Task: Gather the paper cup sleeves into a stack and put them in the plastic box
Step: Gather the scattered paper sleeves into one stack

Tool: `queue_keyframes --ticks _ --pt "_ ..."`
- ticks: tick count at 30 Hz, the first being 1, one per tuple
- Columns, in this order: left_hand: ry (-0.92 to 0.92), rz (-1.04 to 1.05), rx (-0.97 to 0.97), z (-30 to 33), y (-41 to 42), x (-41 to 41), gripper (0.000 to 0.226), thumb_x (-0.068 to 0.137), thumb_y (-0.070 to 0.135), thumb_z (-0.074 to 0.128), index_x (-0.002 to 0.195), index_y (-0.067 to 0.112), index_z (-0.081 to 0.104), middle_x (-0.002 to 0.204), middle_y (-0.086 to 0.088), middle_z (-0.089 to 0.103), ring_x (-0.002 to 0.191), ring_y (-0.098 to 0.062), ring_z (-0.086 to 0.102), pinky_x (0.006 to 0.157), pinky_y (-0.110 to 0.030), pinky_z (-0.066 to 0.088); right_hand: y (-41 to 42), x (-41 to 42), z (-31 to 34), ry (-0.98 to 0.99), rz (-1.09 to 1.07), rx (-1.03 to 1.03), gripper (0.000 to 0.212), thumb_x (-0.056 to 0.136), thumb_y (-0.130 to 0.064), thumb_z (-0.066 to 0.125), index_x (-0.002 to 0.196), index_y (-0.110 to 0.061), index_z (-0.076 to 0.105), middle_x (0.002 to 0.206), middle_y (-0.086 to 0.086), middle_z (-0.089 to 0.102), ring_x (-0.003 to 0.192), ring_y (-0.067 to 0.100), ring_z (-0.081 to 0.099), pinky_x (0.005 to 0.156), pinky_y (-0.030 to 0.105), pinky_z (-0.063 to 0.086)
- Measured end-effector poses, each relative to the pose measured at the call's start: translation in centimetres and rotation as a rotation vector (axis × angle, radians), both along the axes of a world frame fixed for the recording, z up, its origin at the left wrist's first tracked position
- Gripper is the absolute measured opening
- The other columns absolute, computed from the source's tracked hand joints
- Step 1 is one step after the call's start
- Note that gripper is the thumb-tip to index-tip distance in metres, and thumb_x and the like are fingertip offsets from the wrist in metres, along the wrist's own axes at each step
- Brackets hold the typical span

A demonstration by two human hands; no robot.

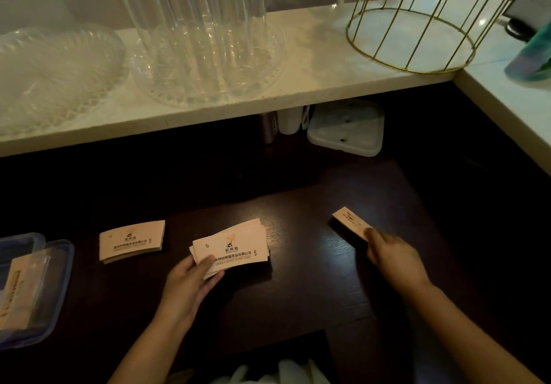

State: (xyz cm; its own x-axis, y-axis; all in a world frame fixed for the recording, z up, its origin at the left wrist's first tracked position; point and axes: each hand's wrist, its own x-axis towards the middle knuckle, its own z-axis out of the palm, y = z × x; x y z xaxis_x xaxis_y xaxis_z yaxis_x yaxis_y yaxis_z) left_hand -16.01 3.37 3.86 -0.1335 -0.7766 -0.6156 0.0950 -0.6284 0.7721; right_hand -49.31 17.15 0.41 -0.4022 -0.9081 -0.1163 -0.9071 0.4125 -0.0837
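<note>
Dark wood-grain bench (pixel 313 264), dimly lit, strewn with pale pink printed paper cup sleeves. Middle stack of sleeves (pixel 235 245) fanned loosely, near end pinched by left hand (pixel 190 279), thumb on top and fingers beneath, far end resting on bench. Smaller neat pile of sleeves (pixel 131 242) lying flat to the left, apart from both hands. Third bundle of sleeves (pixel 350 222) to the right, tilted on edge, near end gripped by right hand (pixel 390 255), fingers curled over it, blurred. Clear plastic box with bluish rim (pixel 56 282) at far left edge of bench, open, more pink sleeves (pixel 21 288) already inside, standing slanted; bluish lid or second box (pixel 18 243) just behind it, cannot tell which. White marble-look shelf (pixel 298 64) raised behind bench, carrying clear cut-glass platter (pixel 44 70), tall ribbed clear glass vessel (pixel 190 20) on a second patterned glass dish (pixel 253 73), and round gold wire basket frame (pixel 414 35). Under the shelf, white plastic lid-like tray (pixel 346 130) and small cylindrical containers (pixel 278 124), details too dark to tell.
</note>
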Motion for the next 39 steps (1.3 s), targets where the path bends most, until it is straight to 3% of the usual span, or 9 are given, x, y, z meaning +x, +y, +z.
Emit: queue_keyframes --ticks 6,10,13,17,20,24,28,34,39 --pt "0.023 0.047 0.009 0.3 -0.2 0.6 0.028 0.085 0.007 0.055 0.113 0.007 0.057 0.102 -0.011 0.067 0.095 -0.021 0.064 0.072 -0.031 0.051 -2.8 3.0 4.2 -0.644 -0.349 -0.403 0.021 0.079 -0.002 0.064 0.097 -0.011 0.059 0.087 0.008 0.067 0.074 0.026 0.063 0.062 0.035 0.051" --pt "0.039 0.066 0.017 0.6 -0.1 0.9 0.03 0.085 0.008 0.056 0.115 0.008 0.056 0.107 -0.013 0.066 0.097 -0.022 0.064 0.069 -0.028 0.054 -6.7 8.4 7.5 -1.111 -0.038 -0.38 0.046 0.074 0.006 0.067 0.103 -0.029 0.06 0.097 -0.005 0.065 0.077 0.001 0.061 0.062 0.009 0.049" --pt "0.042 0.051 -0.007 0.9 -0.1 1.7 0.024 0.084 0.009 0.057 0.108 0.012 0.06 0.101 -0.01 0.07 0.092 -0.02 0.068 0.062 -0.024 0.057 -9.0 12.6 7.5 -1.089 0.096 -0.266 0.04 0.076 0.002 0.067 0.101 -0.029 0.063 0.099 -0.008 0.062 0.086 0.002 0.06 0.075 0.014 0.049" --pt "0.023 0.034 -0.053 0.9 -0.1 3.8 0.022 0.082 0.009 0.06 0.102 0.016 0.062 0.092 -0.005 0.075 0.088 -0.018 0.07 0.062 -0.024 0.057 -10.8 17.4 5.6 -1.058 0.061 -0.211 0.033 0.076 -0.006 0.069 0.094 -0.03 0.054 0.1 -0.006 0.057 0.082 -0.001 0.056 0.06 0.005 0.046" --pt "0.003 0.083 -0.093 0.5 -0.2 5.8 0.022 0.082 0.007 0.059 0.102 0.016 0.061 0.089 -0.003 0.076 0.087 -0.017 0.07 0.062 -0.023 0.057 -11.8 20.4 4.3 -0.936 0.009 -0.28 0.05 0.07 -0.016 0.076 0.11 -0.03 0.049 0.109 -0.012 0.046 0.096 0.007 0.051 0.078 0.021 0.05" --pt "-0.009 0.138 -0.092 0.2 -0.8 9.0 0.021 0.082 0.008 0.059 0.1 0.017 0.062 0.089 -0.002 0.076 0.088 -0.017 0.07 0.063 -0.023 0.057 -12.9 23.7 3.1 -1.377 -0.172 -0.133 0.055 0.077 -0.018 0.071 0.123 -0.033 0.042 0.106 -0.013 0.055 0.09 0.006 0.061 0.065 0.022 0.058" --pt "-0.083 0.085 -0.069 0.1 -3.3 12.8 0.02 0.085 0.009 0.056 0.103 0.016 0.063 0.092 -0.004 0.075 0.09 -0.018 0.069 0.068 -0.026 0.057 -15.5 27.2 2.7 -1.427 -0.175 -0.007 0.029 0.08 -0.012 0.067 0.104 -0.021 0.054 0.102 0.0 0.067 0.073 0.002 0.067 0.054 0.014 0.054" --pt "-0.392 -0.009 -0.131 -0.1 -10.1 14.3 0.025 0.091 0.013 0.047 0.114 0.009 0.054 0.103 -0.008 0.062 0.087 -0.016 0.059 0.069 -0.026 0.047 -21.1 32.0 2.8 -1.344 -0.335 -0.038 0.034 0.083 -0.008 0.063 0.115 -0.003 0.05 0.114 0.015 0.063 0.096 0.025 0.063 0.085 0.04 0.055" --pt "-0.686 -0.11 -0.267 -1.5 -12.8 14.8 0.029 0.087 0.017 0.054 0.114 0.005 0.056 0.114 -0.014 0.063 0.099 -0.025 0.06 0.075 -0.03 0.048 -23.5 33.1 1.1 -1.27 -0.468 -0.046 0.044 0.08 -0.008 0.067 0.119 -0.006 0.046 0.118 0.019 0.06 0.099 0.031 0.063 0.085 0.048 0.055"
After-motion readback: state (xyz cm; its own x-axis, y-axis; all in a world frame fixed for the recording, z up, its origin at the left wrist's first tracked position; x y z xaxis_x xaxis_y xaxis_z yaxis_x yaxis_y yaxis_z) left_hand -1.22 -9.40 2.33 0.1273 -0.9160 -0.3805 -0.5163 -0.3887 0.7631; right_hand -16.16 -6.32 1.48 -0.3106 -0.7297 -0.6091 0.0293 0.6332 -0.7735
